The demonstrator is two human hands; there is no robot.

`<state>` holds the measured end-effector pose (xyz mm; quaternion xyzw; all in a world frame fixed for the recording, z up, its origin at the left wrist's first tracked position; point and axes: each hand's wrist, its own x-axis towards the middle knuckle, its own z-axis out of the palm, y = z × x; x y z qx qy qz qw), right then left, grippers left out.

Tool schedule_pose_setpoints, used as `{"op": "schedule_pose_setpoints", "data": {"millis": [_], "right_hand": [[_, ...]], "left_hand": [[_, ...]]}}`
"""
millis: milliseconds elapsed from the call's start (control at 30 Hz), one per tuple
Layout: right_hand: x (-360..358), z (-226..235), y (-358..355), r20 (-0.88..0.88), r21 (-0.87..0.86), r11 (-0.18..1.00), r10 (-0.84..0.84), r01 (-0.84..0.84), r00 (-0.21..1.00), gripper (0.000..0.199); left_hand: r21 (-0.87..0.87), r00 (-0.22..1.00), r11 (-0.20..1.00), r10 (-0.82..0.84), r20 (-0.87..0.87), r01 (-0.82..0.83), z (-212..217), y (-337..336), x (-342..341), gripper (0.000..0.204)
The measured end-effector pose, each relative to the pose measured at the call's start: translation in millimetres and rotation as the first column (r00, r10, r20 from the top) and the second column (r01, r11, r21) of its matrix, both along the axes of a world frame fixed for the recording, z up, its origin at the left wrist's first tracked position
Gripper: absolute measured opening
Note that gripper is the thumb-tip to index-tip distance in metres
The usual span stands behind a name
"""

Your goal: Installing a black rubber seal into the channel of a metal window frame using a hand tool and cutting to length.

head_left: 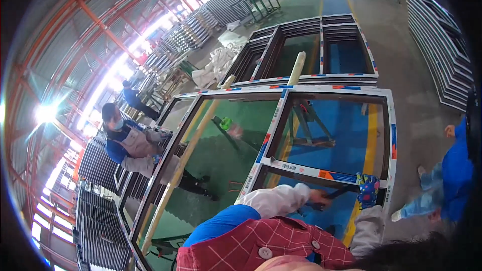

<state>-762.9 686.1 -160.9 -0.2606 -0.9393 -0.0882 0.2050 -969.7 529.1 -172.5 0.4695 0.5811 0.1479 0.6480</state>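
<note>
A large window frame (pixel 321 89) lies in front of me, its dark profiles covered with white film printed in blue and orange. My left hand (pixel 319 198), past a grey sleeve, is closed around a dark, bar-shaped tool (pixel 342 190). The tool slants toward the right side of the frame, and its far end is partly hidden. In a colourful patterned glove, my right hand (pixel 368 190) grips the frame where the crossbar (pixel 314 171) meets the right-hand side. Its fingertips are hard to make out.
Pale wooden poles (pixel 186 163) support the frame over a green and blue floor. Stacked frames (pixel 321 78) stand beyond it, others (pixel 437 45) at far right. One co-worker (pixel 131 143) is at the left side, another (pixel 454 175) in blue close at right.
</note>
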Motion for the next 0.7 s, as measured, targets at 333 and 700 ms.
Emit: {"op": "schedule_pose_setpoints", "data": {"millis": [333,700], "right_hand": [[-19,4,-1,0.04,-0.057,0.99,-0.124,0.126,0.991,0.042],[20,-6,-145,0.03,-0.895,0.429,-0.217,0.123,0.976,0.033]], "left_hand": [[0.389,0.778,0.914,0.159,-0.608,0.118,25,-27,-39,0.041],[0.392,0.669,0.881,0.124,-0.733,0.266,79,-22,-26,0.033]]}}
